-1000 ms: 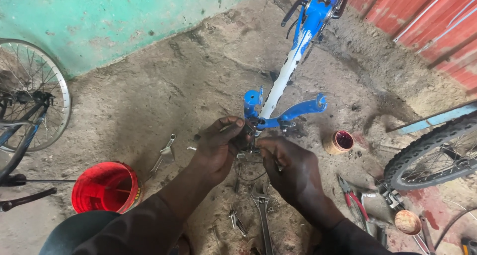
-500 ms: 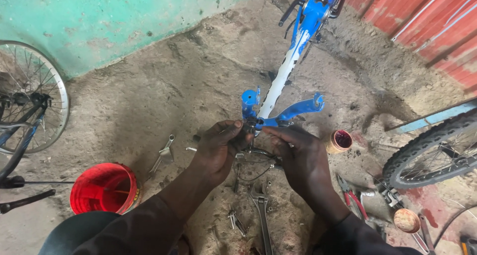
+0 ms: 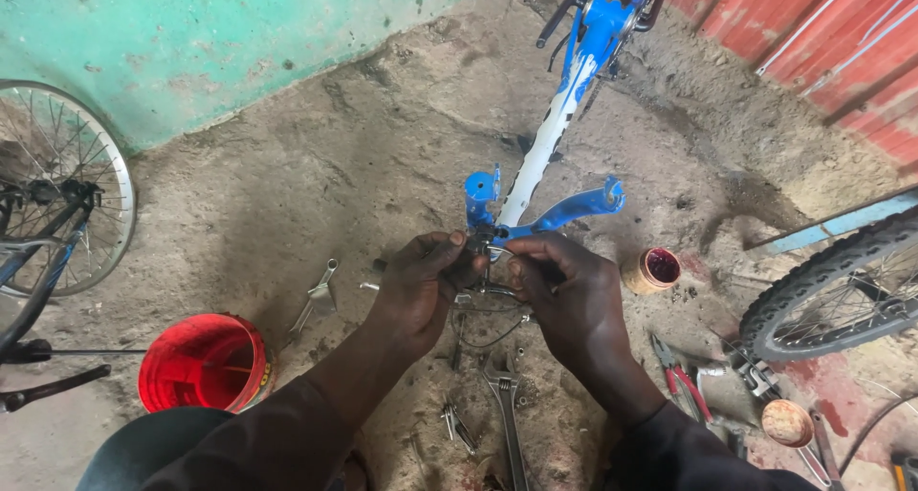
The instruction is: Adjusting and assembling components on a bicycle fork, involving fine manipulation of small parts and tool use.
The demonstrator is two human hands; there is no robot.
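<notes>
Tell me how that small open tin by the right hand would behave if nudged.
The small tin looks light and stands open on uneven dirt ground, so it would probably tip easily. Its round wall suggests it could roll once down. The reddish contents might spill.

Both hands, left (image 3: pixel 421 285) and right (image 3: pixel 569 295), meet (fingers curled inward).

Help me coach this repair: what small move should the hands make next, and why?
Probably keep pinching and seat the small metal part, since both the left hand and right hand meet on it at the blue bicycle frame; the wrench lies unused below.
</notes>
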